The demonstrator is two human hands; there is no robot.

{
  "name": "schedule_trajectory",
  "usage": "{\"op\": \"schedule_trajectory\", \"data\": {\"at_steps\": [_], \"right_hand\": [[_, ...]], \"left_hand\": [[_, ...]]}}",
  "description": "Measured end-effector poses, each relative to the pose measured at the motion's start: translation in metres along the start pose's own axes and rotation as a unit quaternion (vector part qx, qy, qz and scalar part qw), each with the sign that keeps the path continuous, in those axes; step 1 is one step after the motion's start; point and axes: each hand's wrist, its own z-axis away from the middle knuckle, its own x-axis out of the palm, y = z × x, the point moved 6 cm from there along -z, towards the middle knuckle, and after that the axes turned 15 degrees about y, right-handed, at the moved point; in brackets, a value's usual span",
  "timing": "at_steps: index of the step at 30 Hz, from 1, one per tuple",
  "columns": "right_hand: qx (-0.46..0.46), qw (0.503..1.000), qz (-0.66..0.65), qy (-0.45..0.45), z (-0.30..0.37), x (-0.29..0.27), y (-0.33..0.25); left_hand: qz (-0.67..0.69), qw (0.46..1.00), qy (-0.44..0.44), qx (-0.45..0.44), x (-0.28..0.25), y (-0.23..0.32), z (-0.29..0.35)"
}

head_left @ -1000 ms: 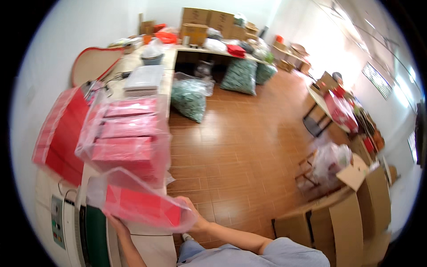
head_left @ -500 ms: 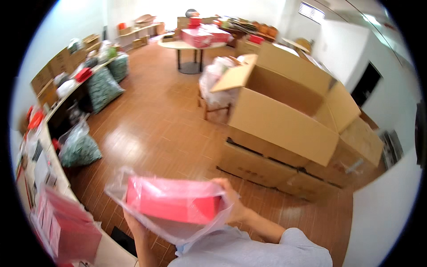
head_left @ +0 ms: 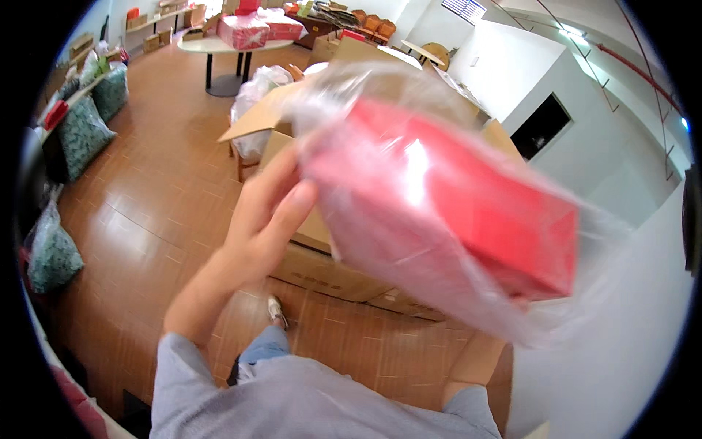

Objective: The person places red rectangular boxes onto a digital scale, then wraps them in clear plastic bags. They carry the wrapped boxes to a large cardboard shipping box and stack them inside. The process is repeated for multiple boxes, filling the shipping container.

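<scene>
A long red box in a clear plastic bag is held up in front of me, tilted down to the right. Round its left end my left hand is closed, with the thumb along the near side. My right hand supports the lower right part; the bag covers nearly all of it, and only a fingertip shows. Behind the red box stands a large open cardboard carton, its flaps spread outward. The bagged box hides most of the carton's opening.
Below the open carton lies another cardboard carton. Clear sacks of green pieces line the left side. A round-ended table with red packages stands at the back. A white wall surface is close on my right.
I have turned right and come closer to the open carton. The bagged red box has been raised from low in front of me to the carton's height.
</scene>
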Motion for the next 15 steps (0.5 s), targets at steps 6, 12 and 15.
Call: {"op": "schedule_trajectory", "data": {"at_steps": [6,12,15], "right_hand": [[-0.038,0.993,0.108,-0.028,-0.114,0.012,0.078],[0.02,0.961,0.214,-0.176,-0.155,0.062,0.221],[0.061,0.929,0.239,-0.275,-0.135,0.082,0.306]], "left_hand": [[0.065,0.997,-0.042,-0.001,0.042,-0.079,-0.139],[-0.06,0.997,0.021,-0.04,0.043,-0.245,-0.215],[-0.138,0.978,-0.038,-0.149,0.034,-0.354,-0.199]]}}
